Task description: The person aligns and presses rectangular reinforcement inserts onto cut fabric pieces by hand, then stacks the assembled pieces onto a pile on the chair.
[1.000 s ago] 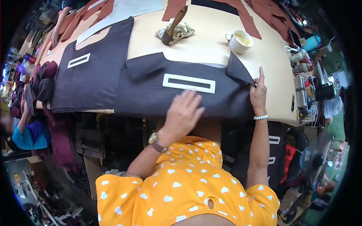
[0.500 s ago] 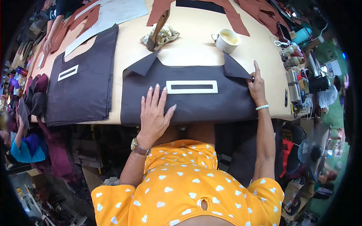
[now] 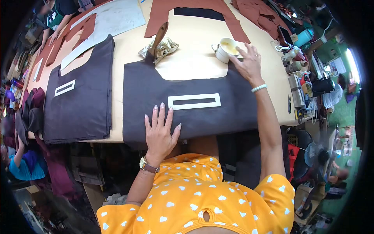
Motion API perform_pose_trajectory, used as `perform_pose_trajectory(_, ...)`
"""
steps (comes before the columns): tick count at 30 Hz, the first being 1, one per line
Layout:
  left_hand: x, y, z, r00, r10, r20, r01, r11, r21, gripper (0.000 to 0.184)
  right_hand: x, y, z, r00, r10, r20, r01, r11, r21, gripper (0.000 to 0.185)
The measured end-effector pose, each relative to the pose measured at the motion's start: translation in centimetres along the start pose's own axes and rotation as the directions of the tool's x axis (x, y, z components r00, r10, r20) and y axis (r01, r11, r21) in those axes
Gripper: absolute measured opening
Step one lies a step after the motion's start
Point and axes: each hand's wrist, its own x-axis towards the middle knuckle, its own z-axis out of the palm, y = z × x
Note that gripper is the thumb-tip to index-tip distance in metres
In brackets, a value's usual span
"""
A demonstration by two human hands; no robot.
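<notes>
My left hand [image 3: 161, 134] lies flat, fingers spread, on a dark brown leather-like panel [image 3: 202, 121], just below a white rectangular frame [image 3: 194, 107] with a slot. My right hand [image 3: 248, 66] reaches over the panel's upper right corner with thumb and fingers apart. Its fingertips are right beside a white cup [image 3: 222, 54] of pale yellowish stuff and overlap its edge; whether they touch it I cannot tell. At the panel's upper left corner, a wooden-handled brush [image 3: 159, 39] leans on a crumpled, whitish-crusted wrapper [image 3: 167, 50].
A stack of dark panels [image 3: 82, 101] lies to the left, with a second white frame [image 3: 64, 88] on top. Reddish-brown pieces [image 3: 198, 4] and a grey sheet [image 3: 117, 17] lie farther back. Another person's hands [image 3: 53, 37] work at the far left. Bottles and a phone [image 3: 285, 36] line the right edge.
Both folded upper corners of the panel now lie unfolded. My right hand has moved up from the panel's right edge to beside the cup. My left hand stays flat on the panel.
</notes>
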Motion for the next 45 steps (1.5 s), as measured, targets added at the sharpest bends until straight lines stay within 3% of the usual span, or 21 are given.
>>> perform_pose_trajectory(2,0.0,0.0,0.0,1.0,-0.005,-0.013,0.005,1.0,0.0,0.051,1.3,-1.9,0.3,0.993,0.008,0.121,0.008,0.991,-0.132,0.067)
perform_pose_trajectory(9,0.0,-0.1,0.2,0.999,-0.017,-0.049,0.016,1.0,-0.022,0.051,4.6,-3.5,0.9,0.906,0.159,0.391,-0.075,0.972,-0.221,0.079)
perform_pose_trajectory(12,0.0,-0.1,0.3,0.998,-0.017,-0.06,0.015,0.999,-0.03,0.051,4.6,-3.6,-1.5,0.954,0.126,0.274,-0.106,0.991,-0.087,0.059)
perform_pose_trajectory(15,0.0,-0.2,0.3,0.998,-0.012,-0.068,0.01,0.999,-0.034,0.051,3.5,-2.9,-2.0,0.994,0.057,0.097,-0.04,0.985,-0.169,0.031)
perform_pose_trajectory(16,0.0,-0.2,0.2,0.998,-0.011,-0.07,0.009,0.999,-0.031,0.051,2.7,-2.9,-2.6,0.988,0.043,0.15,-0.011,0.978,-0.208,0.02)
perform_pose_trajectory(22,-0.1,-0.2,0.4,0.997,-0.004,-0.079,0.002,1.0,-0.027,0.051,1.3,-3.0,-3.1,0.966,0.018,0.256,0.052,0.963,-0.263,0.026)
perform_pose_trajectory(26,-0.2,-0.3,0.7,0.996,-0.007,-0.086,0.005,1.0,-0.028,0.052,-2.1,-5.1,-4.6,0.964,-0.101,0.247,0.141,0.979,-0.148,0.03)
perform_pose_trajectory(29,-0.2,-0.2,0.6,0.996,-0.008,-0.088,0.005,1.0,-0.027,0.052,-7.0,-6.6,-5.3,0.948,-0.23,0.219,0.215,0.973,0.087,0.035)
perform_pose_trajectory(35,-0.2,-0.3,0.9,0.995,0.0,-0.101,-0.003,1.0,-0.025,0.053,-14.8,-7.7,-3.1,0.941,-0.006,0.339,-0.158,0.877,0.453,0.061)
perform_pose_trajectory(36,-0.2,-0.3,0.8,0.995,0.002,-0.102,-0.005,1.0,-0.023,0.052,-15.0,-7.5,-2.8,0.936,-0.038,0.35,-0.15,0.856,0.495,0.064)
perform_pose_trajectory(39,-0.2,-0.4,0.9,0.994,0.014,-0.106,-0.015,1.0,-0.014,0.053,-15.3,-9.7,-4.0,0.884,0.062,0.464,-0.178,0.961,0.211,0.065)
perform_pose_trajectory(45,-0.3,-0.5,1.1,0.993,0.03,-0.112,-0.03,1.0,0.001,0.053,-15.3,-10.2,-2.9,0.946,0.003,0.324,0.092,0.956,-0.277,0.051)
